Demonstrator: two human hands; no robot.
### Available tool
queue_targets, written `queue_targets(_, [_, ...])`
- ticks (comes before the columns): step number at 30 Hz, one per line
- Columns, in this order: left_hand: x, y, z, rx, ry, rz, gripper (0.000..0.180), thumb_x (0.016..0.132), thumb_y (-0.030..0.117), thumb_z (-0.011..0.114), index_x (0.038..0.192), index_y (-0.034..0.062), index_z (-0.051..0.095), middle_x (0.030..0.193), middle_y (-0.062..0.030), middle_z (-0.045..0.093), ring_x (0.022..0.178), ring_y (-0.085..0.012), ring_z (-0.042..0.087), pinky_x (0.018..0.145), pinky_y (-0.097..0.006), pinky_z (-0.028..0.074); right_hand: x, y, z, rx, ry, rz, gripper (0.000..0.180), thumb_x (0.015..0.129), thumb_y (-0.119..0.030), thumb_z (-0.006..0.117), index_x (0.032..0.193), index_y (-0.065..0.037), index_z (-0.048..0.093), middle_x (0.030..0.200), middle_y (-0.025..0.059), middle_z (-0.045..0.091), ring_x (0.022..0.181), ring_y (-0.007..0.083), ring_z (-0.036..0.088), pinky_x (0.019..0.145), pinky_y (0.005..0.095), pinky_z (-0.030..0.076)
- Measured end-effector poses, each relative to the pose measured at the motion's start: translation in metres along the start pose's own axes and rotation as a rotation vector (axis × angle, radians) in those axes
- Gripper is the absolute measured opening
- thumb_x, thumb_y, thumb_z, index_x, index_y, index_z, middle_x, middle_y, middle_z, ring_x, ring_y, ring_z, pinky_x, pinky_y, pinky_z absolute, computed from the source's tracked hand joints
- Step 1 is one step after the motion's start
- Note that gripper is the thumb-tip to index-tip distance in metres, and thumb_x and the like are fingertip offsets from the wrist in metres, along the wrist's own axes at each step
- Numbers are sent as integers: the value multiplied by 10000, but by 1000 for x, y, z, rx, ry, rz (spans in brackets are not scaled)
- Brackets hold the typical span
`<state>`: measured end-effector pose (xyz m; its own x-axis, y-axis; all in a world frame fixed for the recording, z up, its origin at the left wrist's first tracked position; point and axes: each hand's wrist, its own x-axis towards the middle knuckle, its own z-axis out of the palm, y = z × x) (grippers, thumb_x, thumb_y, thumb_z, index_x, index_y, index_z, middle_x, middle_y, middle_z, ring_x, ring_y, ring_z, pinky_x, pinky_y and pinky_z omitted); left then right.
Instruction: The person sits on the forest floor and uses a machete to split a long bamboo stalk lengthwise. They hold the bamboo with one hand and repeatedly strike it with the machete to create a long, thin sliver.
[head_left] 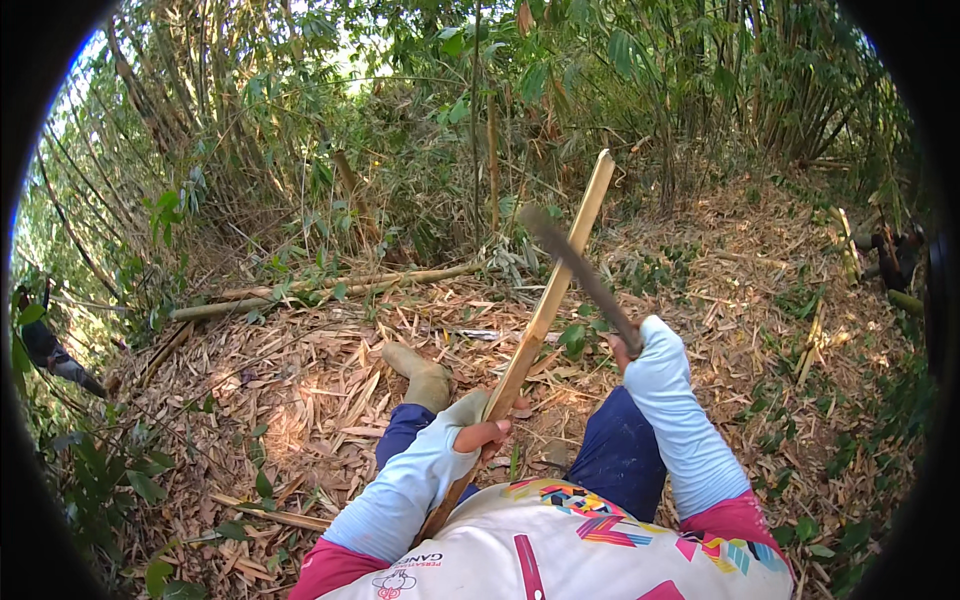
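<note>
Leaf-littered ground all round; bamboo thicket from 10 to 2 o'clock. Fallen poles lie across at 11. Work piece: long pale bamboo strip, slanted, lower end near the lap at 7 o'clock, upper end raised to 1. Dark blade, motion-blurred, angles from the right hand toward 11 and crosses in front of the strip's upper half; contact, can't tell. Left hand, just below centre at 6: fingers and thumb wrapped round the strip. Right hand, at 4: fingers clenched round the blade's near end, handle mostly hidden. Step, my read: trimming or shaving the strip, mid-stroke. Next move probably calls for a steady left grip, blade laid along the strip's edge at a shallow angle, stroke kept clear of the left fingers.
</note>
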<state>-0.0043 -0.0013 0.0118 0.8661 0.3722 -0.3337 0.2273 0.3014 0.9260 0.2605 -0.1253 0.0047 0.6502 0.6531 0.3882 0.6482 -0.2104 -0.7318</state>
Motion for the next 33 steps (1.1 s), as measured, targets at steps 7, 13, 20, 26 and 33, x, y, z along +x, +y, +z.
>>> queue_targets(7, [4, -17, -1, -61, 25, 50, 402, 869, 144, 599, 1261, 66, 556, 721, 4, 502, 581, -95, 468, 522, -250, 377, -3, -52, 22, -673, -594, -407, 75, 670, -136, 668, 721, -108, 716, 700, 113, 690, 694, 296, 694, 572, 520, 449])
queue_targets(13, [-11, -19, 11, 154, 134, 103, 395, 891, 162, 575, 1275, 74, 543, 725, 17, 494, 613, -102, 472, 552, -269, 380, 36, -67, 7, -554, -639, -147, 134, 728, -65, 669, 855, -77, 712, 788, 147, 697, 774, 317, 689, 690, 445, 522])
queue_targets(20, [-16, -24, 13, -7, 119, 110, 467, 854, 105, 617, 1289, -28, 511, 669, 12, 499, 516, -83, 445, 480, -242, 342, 121, -32, -38, -283, -10, -32, 111, 847, -101, 693, 921, -35, 644, 786, 156, 645, 683, 271, 638, 671, 356, 532])
queue_targets(26, [-22, -15, 8, -14, -56, 103, 475, 893, 174, 604, 1339, 35, 515, 718, 15, 499, 608, -96, 486, 549, -259, 401, 240, 122, -56, -435, -53, 304, 378, 733, -289, 811, 1005, -54, 693, 890, 179, 709, 880, 318, 697, 787, 425, 536])
queue_targets(33, [-16, 5, -5, -145, -81, 49, 603, 888, 260, 609, 1411, 11, 444, 802, -61, 566, 665, -163, 577, 608, -288, 475, 81, 124, 9, 425, 59, 244, 248, 724, -179, 806, 811, -47, 615, 677, 29, 601, 626, 129, 556, 579, 305, 469])
